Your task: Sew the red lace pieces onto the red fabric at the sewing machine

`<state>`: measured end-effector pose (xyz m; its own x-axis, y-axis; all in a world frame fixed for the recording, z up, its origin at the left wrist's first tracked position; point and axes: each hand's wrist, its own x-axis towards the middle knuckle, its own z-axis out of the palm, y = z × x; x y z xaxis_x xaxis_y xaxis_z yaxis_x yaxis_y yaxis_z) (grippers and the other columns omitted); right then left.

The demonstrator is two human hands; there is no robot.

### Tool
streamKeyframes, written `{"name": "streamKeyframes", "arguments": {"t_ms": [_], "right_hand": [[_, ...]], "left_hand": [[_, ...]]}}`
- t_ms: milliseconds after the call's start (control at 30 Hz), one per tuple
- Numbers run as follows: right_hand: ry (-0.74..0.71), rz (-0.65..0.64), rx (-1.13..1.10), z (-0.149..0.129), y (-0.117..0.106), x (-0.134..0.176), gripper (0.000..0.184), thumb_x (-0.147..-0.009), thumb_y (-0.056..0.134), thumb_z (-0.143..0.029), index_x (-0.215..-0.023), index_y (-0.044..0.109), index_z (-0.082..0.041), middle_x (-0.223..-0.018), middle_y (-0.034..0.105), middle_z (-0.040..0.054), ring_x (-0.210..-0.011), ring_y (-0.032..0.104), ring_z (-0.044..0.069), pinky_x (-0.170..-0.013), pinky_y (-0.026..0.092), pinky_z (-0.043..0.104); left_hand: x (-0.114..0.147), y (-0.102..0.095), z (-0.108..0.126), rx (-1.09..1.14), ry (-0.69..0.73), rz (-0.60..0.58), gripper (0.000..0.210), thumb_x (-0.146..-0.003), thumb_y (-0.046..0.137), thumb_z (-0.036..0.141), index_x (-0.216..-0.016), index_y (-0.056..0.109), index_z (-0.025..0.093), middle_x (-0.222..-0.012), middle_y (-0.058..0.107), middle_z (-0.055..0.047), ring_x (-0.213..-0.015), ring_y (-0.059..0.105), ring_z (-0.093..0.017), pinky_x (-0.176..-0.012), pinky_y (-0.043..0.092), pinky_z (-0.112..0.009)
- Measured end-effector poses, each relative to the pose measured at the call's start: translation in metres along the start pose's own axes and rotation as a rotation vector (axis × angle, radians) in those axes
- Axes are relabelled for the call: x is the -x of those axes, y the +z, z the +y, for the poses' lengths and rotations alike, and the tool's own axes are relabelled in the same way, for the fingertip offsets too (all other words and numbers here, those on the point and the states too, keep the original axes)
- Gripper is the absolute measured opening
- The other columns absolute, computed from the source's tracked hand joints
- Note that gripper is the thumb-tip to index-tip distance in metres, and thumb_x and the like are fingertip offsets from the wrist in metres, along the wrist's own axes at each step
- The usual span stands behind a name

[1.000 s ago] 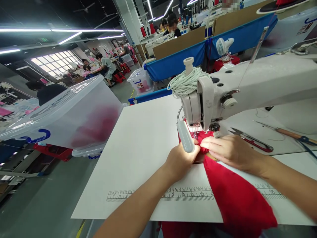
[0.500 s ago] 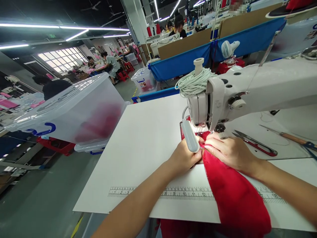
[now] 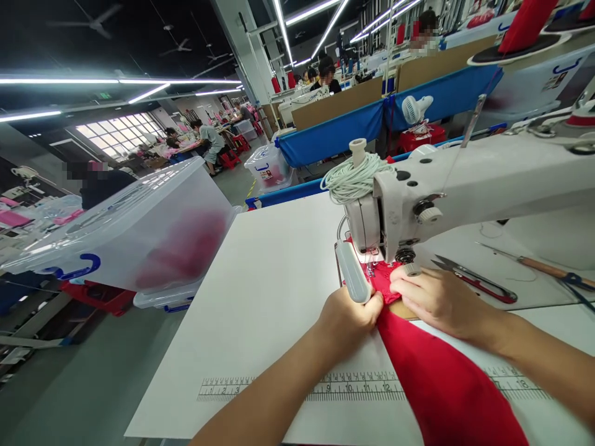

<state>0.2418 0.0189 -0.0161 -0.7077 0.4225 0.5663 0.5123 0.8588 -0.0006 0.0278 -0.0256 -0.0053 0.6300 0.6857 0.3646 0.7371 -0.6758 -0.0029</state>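
A length of red fabric [image 3: 446, 378] runs from under the needle of a white sewing machine [image 3: 469, 179] down across the white table [image 3: 260, 297]. My left hand [image 3: 348, 319] pinches its edge between thumb and fingers, just in front of the presser foot. Curled fingers of my right hand [image 3: 437, 300] grip the fabric's gathered part to the right of the needle. A small pale lamp [image 3: 353, 272] hangs before the needle and partly covers my left fingertips. What lies under the presser foot is mostly hidden.
Red-handled thread snips [image 3: 483, 284] and a wooden-handled tool [image 3: 539, 265] lie right of my right hand. A coil of pale cord [image 3: 356, 179] sits on the machine head. A printed ruler [image 3: 348, 389] marks the table front. A plastic bin [image 3: 139, 229] stands left.
My hands have moved slightly apart, and more bunched red fabric shows between them near the needle. The view has shifted, so the machine appears lower and further left.
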Motion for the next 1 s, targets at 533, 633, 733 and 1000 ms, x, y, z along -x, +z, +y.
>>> {"name": "streamKeyframes", "arguments": {"t_ms": [533,633,733,1000], "right_hand": [[0.018,0.004,0.023,0.003,-0.001,-0.001,0.029,-0.083,0.039,0.002,-0.066,0.049,-0.020,-0.067,0.050,0.0014,-0.063,0.044,0.016,-0.057,0.030,0.028],[0.031,0.009,0.020,0.003,0.000,-0.001,0.029,-0.083,0.039,0.003,-0.067,0.051,-0.019,-0.069,0.052,0.0018,-0.064,0.045,0.015,-0.058,0.031,0.028],[0.054,0.015,0.008,0.002,0.000,-0.002,0.029,-0.085,0.040,0.001,-0.067,0.052,-0.018,-0.070,0.053,0.0017,-0.064,0.045,0.015,-0.057,0.031,0.027],[0.055,0.032,0.054,0.006,0.004,-0.004,0.026,-0.088,0.046,-0.004,-0.069,0.058,-0.018,-0.074,0.058,0.0042,-0.068,0.050,0.016,-0.056,0.032,0.027]], "left_hand": [[0.009,-0.006,0.017,-0.047,-0.007,-0.011,0.091,-0.093,0.004,0.070,-0.125,0.062,0.007,-0.112,0.067,-0.022,-0.084,0.068,-0.025,-0.059,0.057,-0.033],[0.007,-0.006,0.018,-0.047,-0.009,0.032,0.091,-0.093,0.005,0.070,-0.123,0.063,0.006,-0.108,0.068,-0.020,-0.088,0.067,-0.027,-0.064,0.058,-0.035],[0.007,-0.004,0.017,-0.066,-0.020,0.033,0.090,-0.093,0.009,0.071,-0.120,0.065,0.006,-0.108,0.069,-0.020,-0.091,0.067,-0.027,-0.065,0.057,-0.034],[0.005,-0.002,0.013,-0.115,-0.037,0.025,0.085,-0.095,0.014,0.069,-0.118,0.066,0.006,-0.105,0.069,-0.019,-0.095,0.067,-0.028,-0.069,0.055,-0.034]]}}
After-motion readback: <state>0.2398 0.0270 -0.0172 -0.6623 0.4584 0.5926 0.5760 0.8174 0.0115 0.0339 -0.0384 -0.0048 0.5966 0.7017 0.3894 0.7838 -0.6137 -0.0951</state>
